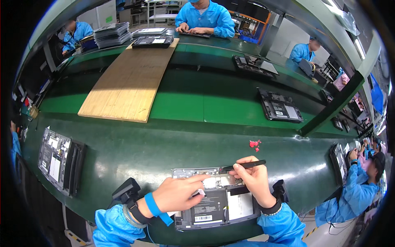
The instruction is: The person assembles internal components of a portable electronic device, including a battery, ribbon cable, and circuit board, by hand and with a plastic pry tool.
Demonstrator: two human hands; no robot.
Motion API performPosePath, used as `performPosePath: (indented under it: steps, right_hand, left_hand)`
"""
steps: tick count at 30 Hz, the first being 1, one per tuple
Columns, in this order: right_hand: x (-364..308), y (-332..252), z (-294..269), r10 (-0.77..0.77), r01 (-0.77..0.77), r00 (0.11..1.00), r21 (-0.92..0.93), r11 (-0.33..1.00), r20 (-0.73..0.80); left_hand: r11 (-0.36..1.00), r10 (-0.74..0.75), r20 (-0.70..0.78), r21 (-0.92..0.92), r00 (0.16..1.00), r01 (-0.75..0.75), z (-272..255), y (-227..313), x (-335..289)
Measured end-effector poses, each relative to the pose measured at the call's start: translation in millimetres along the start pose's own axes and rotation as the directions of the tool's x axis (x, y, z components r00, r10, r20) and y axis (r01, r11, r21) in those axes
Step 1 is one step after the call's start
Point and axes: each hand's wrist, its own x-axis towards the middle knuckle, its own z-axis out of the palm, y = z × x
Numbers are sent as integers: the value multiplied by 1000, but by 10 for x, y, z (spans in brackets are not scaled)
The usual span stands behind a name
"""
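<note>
Both forearms are covered by bright blue work-coat sleeves of smooth, slightly shiny fabric, gathered in soft folds near the cuffs. The bare left hand (180,193) emerges from its cuff behind a blue wrist strap (153,205) — a flat band with a loose tail hanging below it. Beside that band sits a black strap carrying a boxy black wrist-mounted device (126,190). The bare right hand (254,180) has a dark band at the wrist, edged with a thin beaded bracelet (271,212) — and a second small black device (280,190) sticks out beside it.
</note>
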Motion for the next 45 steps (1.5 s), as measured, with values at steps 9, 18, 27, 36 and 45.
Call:
performPosePath:
  steps: [9,18,27,36,45]
  right_hand:
    - [69,85,-16,97,-98,995,19,995,14]
    - [73,40,-35,60,-57,997,69,996,-55]
    - [333,240,-957,-28,18,946,-36,999,-324]
    - [453,470,-1064,-101,65,947,-125,990,-304]
    - [-141,290,-1184,-522,270,787,-578,770,-328]
  left_hand:
    - [410,-355,-57,-907,933,101,96,-159,-358]
    - [56,-432,51,-995,900,83,-59,-252,-492]
    - [307,-605,-44,-934,795,182,69,-346,-451]
    - [351,-636,-85,-917,767,189,117,-406,-441]
    - [328,-666,-111,-932,738,156,63,-147,-629]
